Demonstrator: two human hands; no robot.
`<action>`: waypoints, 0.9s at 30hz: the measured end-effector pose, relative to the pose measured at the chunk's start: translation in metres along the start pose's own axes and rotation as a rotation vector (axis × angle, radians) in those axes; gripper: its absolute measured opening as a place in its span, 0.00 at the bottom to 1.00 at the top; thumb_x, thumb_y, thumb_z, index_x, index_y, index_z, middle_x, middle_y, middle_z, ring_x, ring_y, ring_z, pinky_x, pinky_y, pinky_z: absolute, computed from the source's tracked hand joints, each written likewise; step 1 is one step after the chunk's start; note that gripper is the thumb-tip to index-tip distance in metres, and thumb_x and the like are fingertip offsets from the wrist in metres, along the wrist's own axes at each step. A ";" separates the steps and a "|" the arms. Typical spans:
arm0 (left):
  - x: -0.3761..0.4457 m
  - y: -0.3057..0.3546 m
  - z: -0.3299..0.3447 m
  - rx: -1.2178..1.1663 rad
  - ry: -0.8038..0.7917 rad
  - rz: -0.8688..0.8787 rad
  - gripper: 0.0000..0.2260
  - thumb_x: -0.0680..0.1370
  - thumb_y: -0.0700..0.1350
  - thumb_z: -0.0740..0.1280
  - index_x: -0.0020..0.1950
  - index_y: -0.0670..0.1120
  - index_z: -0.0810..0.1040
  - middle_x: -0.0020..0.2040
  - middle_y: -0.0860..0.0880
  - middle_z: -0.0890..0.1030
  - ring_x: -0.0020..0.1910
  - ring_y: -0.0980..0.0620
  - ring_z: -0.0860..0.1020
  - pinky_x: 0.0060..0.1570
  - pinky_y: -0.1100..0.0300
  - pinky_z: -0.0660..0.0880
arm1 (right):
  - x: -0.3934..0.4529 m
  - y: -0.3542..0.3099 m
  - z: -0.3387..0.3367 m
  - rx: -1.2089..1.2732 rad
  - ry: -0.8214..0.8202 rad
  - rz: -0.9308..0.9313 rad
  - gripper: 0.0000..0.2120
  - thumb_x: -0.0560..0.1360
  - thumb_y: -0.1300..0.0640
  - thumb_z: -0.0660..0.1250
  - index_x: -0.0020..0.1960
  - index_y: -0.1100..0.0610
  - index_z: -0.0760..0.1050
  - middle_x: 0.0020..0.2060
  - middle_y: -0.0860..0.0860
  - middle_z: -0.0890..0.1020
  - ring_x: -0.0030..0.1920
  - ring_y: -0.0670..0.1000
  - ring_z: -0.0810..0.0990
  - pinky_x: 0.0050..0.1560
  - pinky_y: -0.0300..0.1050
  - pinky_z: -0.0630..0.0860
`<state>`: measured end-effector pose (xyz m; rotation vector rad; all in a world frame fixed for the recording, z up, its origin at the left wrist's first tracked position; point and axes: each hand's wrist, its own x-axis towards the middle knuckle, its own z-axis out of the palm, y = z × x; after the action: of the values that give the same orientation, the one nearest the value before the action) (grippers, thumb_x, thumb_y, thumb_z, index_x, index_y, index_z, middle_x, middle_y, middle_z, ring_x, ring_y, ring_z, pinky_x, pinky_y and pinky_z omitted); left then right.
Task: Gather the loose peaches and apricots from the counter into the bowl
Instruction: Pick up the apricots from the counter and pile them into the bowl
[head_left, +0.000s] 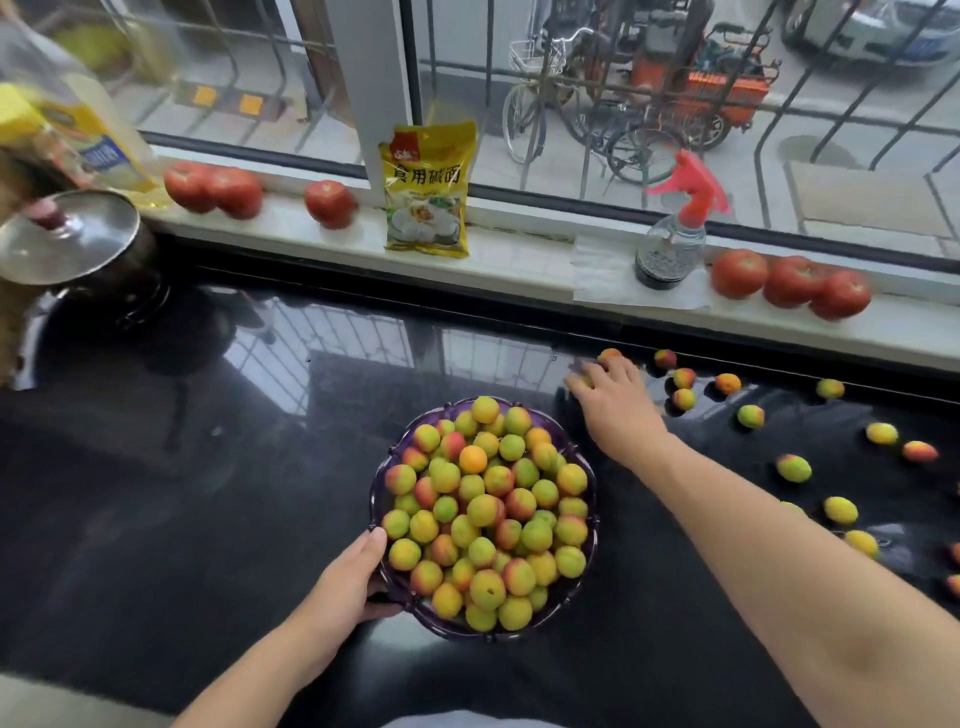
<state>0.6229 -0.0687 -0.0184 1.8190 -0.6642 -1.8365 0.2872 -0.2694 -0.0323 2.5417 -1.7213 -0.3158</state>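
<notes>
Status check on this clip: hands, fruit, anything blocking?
Left hand grips the bowl rim. Right hand reaches over loose fruit at the counter's back edge; grasp unclear. Bowl heaped, many fruits still scattered right. Nothing blocking.

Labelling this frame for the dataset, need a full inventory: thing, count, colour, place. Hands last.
bowl: one, dark purple, centre of counter, heaped with fruit
fruit in bowl: dozens, yellow-green with red blush
loose fruit: over a dozen, same colours, scattered on counter at right
counter: one, glossy black
tomatoes: six, red, along the window sill
yellow packet: one, upright on sill
spray bottle: one, clear with red trigger, on sill
pot lid: one, metal, on dark pot, far left
oil bottle: one, yellow label, far left
left hand: grips bowl's near-left rim
right hand: reaches over loose fruit; grasp unclear
</notes>
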 end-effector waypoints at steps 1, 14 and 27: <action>0.000 0.000 0.000 0.017 0.001 0.001 0.16 0.88 0.55 0.52 0.66 0.57 0.77 0.56 0.51 0.87 0.57 0.47 0.85 0.53 0.52 0.81 | 0.006 -0.001 0.000 -0.114 -0.037 -0.048 0.25 0.67 0.58 0.77 0.63 0.58 0.77 0.58 0.60 0.81 0.63 0.65 0.72 0.70 0.62 0.65; 0.005 -0.002 -0.005 0.054 0.009 0.032 0.15 0.88 0.55 0.53 0.67 0.58 0.77 0.55 0.50 0.88 0.56 0.44 0.85 0.55 0.48 0.82 | -0.065 -0.038 -0.054 1.035 0.206 0.472 0.11 0.81 0.58 0.67 0.63 0.52 0.77 0.55 0.49 0.81 0.55 0.50 0.79 0.57 0.48 0.77; 0.000 0.001 -0.006 0.090 0.000 0.089 0.14 0.88 0.55 0.54 0.64 0.58 0.77 0.52 0.50 0.88 0.55 0.42 0.85 0.58 0.43 0.81 | -0.181 -0.070 -0.082 1.850 0.050 0.477 0.13 0.80 0.61 0.69 0.60 0.46 0.83 0.57 0.54 0.85 0.58 0.56 0.84 0.62 0.56 0.78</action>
<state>0.6286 -0.0700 -0.0180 1.8150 -0.8265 -1.7744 0.3030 -0.0807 0.0618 2.1426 -3.1647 2.2482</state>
